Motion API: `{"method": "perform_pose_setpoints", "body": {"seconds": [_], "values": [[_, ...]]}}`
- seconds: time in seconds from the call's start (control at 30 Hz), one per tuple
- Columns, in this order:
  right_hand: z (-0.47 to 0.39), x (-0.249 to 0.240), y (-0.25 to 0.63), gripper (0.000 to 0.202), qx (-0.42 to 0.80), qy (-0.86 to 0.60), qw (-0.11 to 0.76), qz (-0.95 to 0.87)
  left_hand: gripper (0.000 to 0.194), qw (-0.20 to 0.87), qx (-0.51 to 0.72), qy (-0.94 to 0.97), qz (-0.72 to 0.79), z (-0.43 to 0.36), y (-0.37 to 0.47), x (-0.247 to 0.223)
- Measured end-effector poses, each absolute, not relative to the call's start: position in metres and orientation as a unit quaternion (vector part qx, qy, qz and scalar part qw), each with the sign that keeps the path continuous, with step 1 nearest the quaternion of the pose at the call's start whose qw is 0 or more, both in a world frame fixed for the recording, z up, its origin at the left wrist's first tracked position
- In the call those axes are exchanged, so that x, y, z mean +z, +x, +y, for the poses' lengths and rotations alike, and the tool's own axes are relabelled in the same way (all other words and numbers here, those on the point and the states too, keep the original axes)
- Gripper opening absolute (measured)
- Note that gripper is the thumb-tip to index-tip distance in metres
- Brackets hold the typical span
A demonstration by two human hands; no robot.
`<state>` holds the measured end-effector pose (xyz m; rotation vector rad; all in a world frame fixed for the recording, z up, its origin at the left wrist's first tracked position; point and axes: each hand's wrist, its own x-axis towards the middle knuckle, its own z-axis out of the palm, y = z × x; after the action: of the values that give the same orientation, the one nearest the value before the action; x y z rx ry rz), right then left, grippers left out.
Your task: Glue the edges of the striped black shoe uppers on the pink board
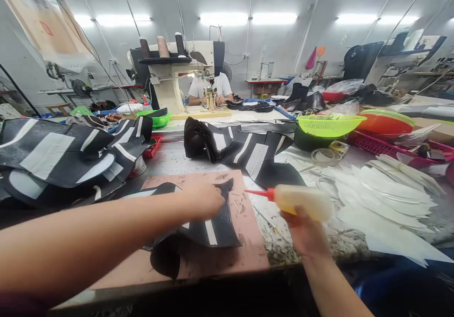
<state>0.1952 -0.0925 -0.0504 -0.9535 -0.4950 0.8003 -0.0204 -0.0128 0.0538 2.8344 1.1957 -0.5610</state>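
Left of the hands, a big heap of black pieces w/ white stripes (pixel 60 158). Straight ahead, beyond the hands, another fanned stack of black striped pieces (pixel 244 151). Further back, a sewing machine (pixel 177 78) w/ thread cones on top, and a person in a white shirt (pixel 210 89) seated behind it. Right of the hands, a spread of white pointed cutouts (pixel 386 199). Up and right, a lime green mesh basket (pixel 329 124), an orange bowl (pixel 385 123) and a red tray (pixel 372 142). Far left ahead, a green bowl (pixel 156 117).
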Motion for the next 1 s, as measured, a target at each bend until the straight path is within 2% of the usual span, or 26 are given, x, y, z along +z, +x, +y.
{"method": "perform_pose_setpoints", "body": {"seconds": [0.13,0.3,0.53,0.73,0.9,1.0], "values": [[-0.055,-0.050,0.179,0.050,0.290,-0.533,0.715,-0.347,0.067,-0.008,-0.299,0.882,0.364,-0.032,0.002,0.033],[-0.036,-0.053,0.167,0.051,0.178,-0.620,0.620,-0.447,0.090,0.008,-0.309,0.873,0.377,-0.044,0.000,0.017],[-0.038,-0.061,0.168,0.060,0.062,-0.655,0.588,-0.470,0.095,0.021,-0.277,0.873,0.401,-0.043,-0.003,0.004],[-0.041,-0.060,0.168,0.053,0.077,-0.661,0.585,-0.463,0.096,0.021,-0.303,0.867,0.395,-0.044,0.000,0.008],[-0.041,-0.055,0.167,0.049,0.153,-0.643,0.596,-0.456,0.096,0.022,-0.269,0.875,0.403,-0.043,-0.004,-0.001],[-0.041,-0.052,0.167,0.048,0.155,-0.641,0.602,-0.450,0.096,0.018,-0.263,0.880,0.394,-0.042,-0.006,-0.005]]}}
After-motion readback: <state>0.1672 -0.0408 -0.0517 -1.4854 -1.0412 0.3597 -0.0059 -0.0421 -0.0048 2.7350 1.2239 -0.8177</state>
